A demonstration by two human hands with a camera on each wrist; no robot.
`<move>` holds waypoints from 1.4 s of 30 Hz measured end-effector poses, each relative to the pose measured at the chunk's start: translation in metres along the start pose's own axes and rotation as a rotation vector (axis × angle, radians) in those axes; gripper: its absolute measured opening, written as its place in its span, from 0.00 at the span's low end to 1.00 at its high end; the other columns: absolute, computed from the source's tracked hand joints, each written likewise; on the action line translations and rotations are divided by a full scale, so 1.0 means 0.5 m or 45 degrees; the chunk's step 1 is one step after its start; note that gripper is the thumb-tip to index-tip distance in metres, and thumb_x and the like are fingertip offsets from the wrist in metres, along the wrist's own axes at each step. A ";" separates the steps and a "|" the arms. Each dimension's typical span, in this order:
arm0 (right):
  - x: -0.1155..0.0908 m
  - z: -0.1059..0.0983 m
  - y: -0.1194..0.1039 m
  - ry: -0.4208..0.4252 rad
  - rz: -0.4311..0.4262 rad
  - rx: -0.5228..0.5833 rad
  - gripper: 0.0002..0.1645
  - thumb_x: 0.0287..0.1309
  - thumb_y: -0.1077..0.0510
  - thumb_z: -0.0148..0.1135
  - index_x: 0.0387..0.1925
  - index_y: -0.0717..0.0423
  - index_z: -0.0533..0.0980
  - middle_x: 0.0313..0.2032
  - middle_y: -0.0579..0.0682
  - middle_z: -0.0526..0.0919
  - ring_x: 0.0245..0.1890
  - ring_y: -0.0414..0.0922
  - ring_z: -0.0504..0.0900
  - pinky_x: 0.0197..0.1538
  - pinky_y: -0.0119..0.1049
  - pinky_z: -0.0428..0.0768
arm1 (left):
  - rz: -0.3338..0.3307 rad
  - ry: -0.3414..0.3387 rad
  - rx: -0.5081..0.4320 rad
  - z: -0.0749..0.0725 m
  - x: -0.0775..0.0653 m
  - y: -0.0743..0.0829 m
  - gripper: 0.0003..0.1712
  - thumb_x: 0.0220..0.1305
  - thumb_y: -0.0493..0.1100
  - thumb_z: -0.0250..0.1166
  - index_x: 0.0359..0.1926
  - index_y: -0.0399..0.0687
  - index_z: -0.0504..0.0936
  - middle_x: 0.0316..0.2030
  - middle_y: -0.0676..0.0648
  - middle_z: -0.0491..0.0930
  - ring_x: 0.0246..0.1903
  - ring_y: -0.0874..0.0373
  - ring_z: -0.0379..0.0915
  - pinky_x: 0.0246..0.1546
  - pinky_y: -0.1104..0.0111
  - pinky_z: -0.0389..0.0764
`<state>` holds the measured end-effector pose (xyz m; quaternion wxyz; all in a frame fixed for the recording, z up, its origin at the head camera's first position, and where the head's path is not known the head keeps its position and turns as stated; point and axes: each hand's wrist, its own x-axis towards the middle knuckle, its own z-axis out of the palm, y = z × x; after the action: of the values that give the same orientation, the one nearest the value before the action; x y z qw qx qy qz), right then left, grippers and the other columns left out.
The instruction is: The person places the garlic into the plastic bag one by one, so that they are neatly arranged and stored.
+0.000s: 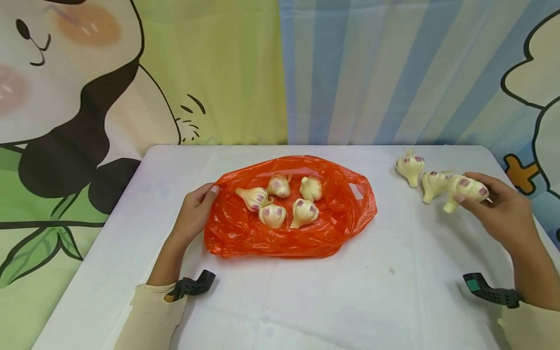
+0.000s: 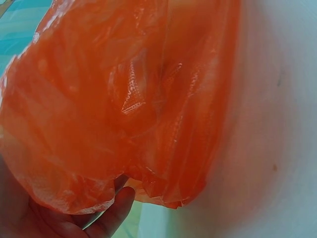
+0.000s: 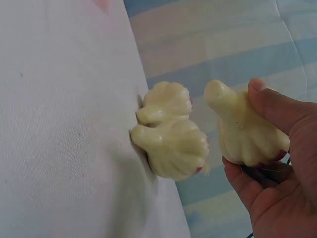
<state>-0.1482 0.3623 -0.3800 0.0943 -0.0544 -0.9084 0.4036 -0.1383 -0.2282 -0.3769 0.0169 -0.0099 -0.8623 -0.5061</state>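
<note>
A red plastic bag lies spread open on the table with several garlic bulbs inside it. At its left end my left hand pinches the bag's edge between thumb and fingers; in the left wrist view the red film fills most of the picture. Over at the right, my right hand grips a garlic bulb above the table, its stem pointing away from the palm in the right wrist view. Two more garlic bulbs, a nearer one and a farther one, rest just left of it.
A white cloth covers the table. Behind its far edge hangs a printed curtain with a cartoon panda and stripes. Each wrist carries a black strap mount, one on the left and one on the right.
</note>
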 end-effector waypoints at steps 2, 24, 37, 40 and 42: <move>0.001 0.008 -0.012 -0.016 -0.005 0.022 0.35 0.62 0.53 0.65 0.69 0.50 0.67 0.60 0.51 0.69 0.48 0.28 0.69 0.41 0.12 0.69 | 0.003 0.001 0.002 0.000 0.000 -0.001 0.30 0.75 0.59 0.46 0.61 0.43 0.76 0.52 0.45 0.79 0.46 0.51 0.74 0.44 0.73 0.78; 0.047 0.099 -0.130 -0.248 -0.260 0.184 0.33 0.60 0.56 0.68 0.65 0.55 0.69 0.62 0.55 0.69 0.48 0.34 0.72 0.42 0.15 0.73 | 0.028 0.032 0.024 0.002 0.002 0.000 0.29 0.75 0.58 0.46 0.61 0.43 0.76 0.51 0.46 0.79 0.47 0.53 0.74 0.47 0.69 0.78; 0.071 0.136 -0.203 -0.269 -0.385 0.327 0.29 0.58 0.63 0.68 0.62 0.57 0.72 0.55 0.50 0.73 0.47 0.41 0.74 0.47 0.19 0.74 | 0.024 0.021 0.011 0.002 0.003 0.000 0.29 0.75 0.59 0.46 0.61 0.44 0.76 0.51 0.46 0.79 0.46 0.53 0.74 0.45 0.72 0.78; 0.075 0.152 -0.224 -0.311 -0.382 0.334 0.30 0.59 0.62 0.68 0.62 0.55 0.72 0.55 0.50 0.73 0.47 0.41 0.74 0.46 0.19 0.75 | 0.013 0.019 0.016 0.001 0.003 -0.001 0.30 0.75 0.59 0.46 0.62 0.44 0.76 0.51 0.46 0.79 0.46 0.52 0.74 0.45 0.71 0.78; 0.077 0.163 -0.236 -0.346 -0.380 0.341 0.30 0.59 0.61 0.68 0.63 0.55 0.72 0.55 0.50 0.74 0.47 0.41 0.75 0.46 0.20 0.75 | 0.008 0.018 0.021 0.000 0.003 -0.001 0.30 0.75 0.59 0.46 0.62 0.44 0.75 0.52 0.46 0.79 0.46 0.52 0.74 0.46 0.71 0.78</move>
<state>-0.2059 0.2310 -0.3408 0.0363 0.1483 -0.8491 0.5057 -0.1397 -0.2284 -0.3775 0.0246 -0.0091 -0.8663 -0.4988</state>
